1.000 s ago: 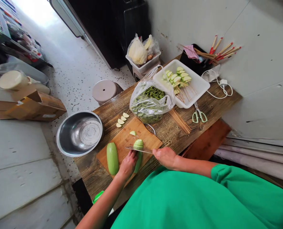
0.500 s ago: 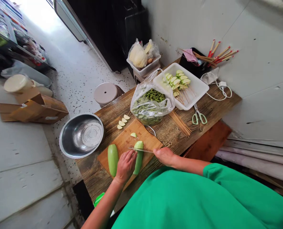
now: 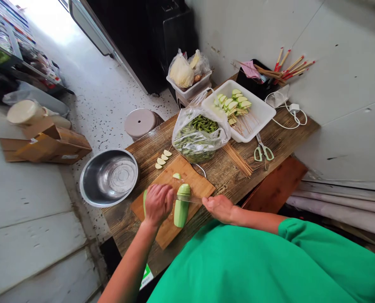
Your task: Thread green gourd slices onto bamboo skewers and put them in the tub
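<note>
With the right hand (image 3: 219,208), gripping a knife (image 3: 191,199) by its hidden handle, faint across the partly cut zucchini (image 3: 181,212) to the left. With the left hand (image 3: 158,204), bent-fingered just beside it, hiding most of another zucchini (image 3: 144,202); cannot tell whether holding it. Past the fingertips, on the cutting board (image 3: 166,237), see a small slice (image 3: 176,176).

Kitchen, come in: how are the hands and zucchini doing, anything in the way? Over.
Right hand gripping knife across partly sliced zucchini. Left hand near knife's tip, hiding most of second zucchini. Small cut piece beyond, on cutting board.
</note>
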### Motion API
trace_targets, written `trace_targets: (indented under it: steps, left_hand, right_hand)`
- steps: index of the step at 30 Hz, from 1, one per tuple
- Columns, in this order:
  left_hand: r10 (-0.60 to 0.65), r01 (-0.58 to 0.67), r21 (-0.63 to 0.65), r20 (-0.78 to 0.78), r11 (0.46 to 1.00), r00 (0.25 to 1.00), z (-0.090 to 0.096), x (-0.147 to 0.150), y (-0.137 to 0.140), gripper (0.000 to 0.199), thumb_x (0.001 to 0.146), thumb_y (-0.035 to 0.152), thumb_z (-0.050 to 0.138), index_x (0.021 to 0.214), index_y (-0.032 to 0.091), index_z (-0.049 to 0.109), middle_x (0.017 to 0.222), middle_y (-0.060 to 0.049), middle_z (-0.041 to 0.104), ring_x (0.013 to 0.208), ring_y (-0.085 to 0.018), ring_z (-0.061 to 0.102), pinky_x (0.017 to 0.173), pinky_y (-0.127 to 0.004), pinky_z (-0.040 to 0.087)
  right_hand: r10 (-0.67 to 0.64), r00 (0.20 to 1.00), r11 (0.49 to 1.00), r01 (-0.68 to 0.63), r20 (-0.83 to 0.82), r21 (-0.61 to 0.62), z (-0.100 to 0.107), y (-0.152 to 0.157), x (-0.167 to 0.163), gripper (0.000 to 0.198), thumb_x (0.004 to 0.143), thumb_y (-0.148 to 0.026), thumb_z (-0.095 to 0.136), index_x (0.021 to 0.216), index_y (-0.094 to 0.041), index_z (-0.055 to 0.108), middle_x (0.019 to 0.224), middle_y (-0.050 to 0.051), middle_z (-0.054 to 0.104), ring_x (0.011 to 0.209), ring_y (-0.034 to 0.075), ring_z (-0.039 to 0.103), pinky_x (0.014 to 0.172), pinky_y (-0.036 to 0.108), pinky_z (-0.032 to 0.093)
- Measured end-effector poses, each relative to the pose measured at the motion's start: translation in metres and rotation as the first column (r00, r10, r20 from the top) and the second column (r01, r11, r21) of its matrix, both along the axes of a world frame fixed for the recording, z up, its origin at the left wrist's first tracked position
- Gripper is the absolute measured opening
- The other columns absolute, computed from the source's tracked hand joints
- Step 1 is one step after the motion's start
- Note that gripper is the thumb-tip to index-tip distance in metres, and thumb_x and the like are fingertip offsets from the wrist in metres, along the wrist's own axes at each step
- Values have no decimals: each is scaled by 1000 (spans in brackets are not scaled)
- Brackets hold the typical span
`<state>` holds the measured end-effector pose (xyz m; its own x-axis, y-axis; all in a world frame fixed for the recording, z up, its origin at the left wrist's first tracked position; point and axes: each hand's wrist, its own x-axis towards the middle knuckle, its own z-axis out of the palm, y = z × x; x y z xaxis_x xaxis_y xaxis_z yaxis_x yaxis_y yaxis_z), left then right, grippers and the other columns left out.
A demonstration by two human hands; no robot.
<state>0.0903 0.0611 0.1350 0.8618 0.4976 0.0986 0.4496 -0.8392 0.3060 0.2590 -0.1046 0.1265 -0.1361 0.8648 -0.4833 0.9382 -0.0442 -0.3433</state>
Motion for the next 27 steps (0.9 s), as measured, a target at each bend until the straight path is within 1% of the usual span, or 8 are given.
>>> trace_targets:
  steps: [2,4,6,9,11,16,23,27]
  left_hand:
    - [-75,66,93,102,993,992,-7,-24,-15,17,83,26,45,84,18,60,83,-7,64,82,-19,57,84,-40,41]
    - [-258,250,108,69,962,964,-26,-43,-30,15,82,23,48,89,20,61,87,-5,65,83,-17,58,87,-40,42]
    - [-356,356,88,-12,930,934,-51,-54,-40,23,84,18,44,101,19,59,97,-7,65,94,-18,57,92,-40,41]
    - [-351,357,30,-119,934,929,-82,-60,-43,32,86,17,36,113,15,54,114,-12,57,113,-22,48,94,-42,42]
    - [-332,331,-30,-152,943,931,-93,-60,-42,35,87,18,33,117,15,51,120,-13,53,119,-24,42,94,-42,43]
    - [-306,281,-150,-180,948,935,-97,-60,-39,34,89,19,31,116,17,52,121,-11,52,121,-23,40,95,-40,43]
    - [-297,245,-219,-255,945,920,-93,-54,-37,32,87,17,35,112,17,56,116,-10,55,117,-24,42,95,-39,42]
    - [-288,224,-252,-256,942,923,-92,-52,-36,33,86,15,36,111,18,56,121,-10,52,120,-24,40,95,-38,42]
  right_hand:
    - [-3,1000,1000,3,-3,1,3,-2,-2,23,84,-8,33,98,-10,51,81,15,66,76,23,65,61,30,50]
    - [-13,1000,1000,13,-5,-9,5,-2,-4,22,84,-8,34,98,-10,51,82,15,66,77,24,65,61,31,50]
    - [-25,1000,999,25,-3,-26,5,-1,-5,21,84,-8,35,98,-10,51,81,15,66,77,24,65,61,31,50]
    - [-33,999,998,33,9,-44,5,0,-6,21,84,-8,36,98,-11,51,81,15,67,77,24,66,61,31,50]
    - [-34,999,998,35,11,-48,5,1,-7,21,84,-8,35,98,-11,51,81,15,67,77,25,66,60,31,50]
    - [-39,999,998,40,13,-51,4,2,-10,22,84,-8,35,98,-11,51,81,15,67,77,26,66,59,32,50]
    - [-24,999,999,25,21,-48,3,4,-10,21,84,-7,36,98,-10,51,80,15,67,77,24,66,61,31,51]
    - [-20,1000,998,21,11,-65,-7,7,-9,21,85,-9,36,100,-9,50,80,16,67,78,24,66,63,30,50]
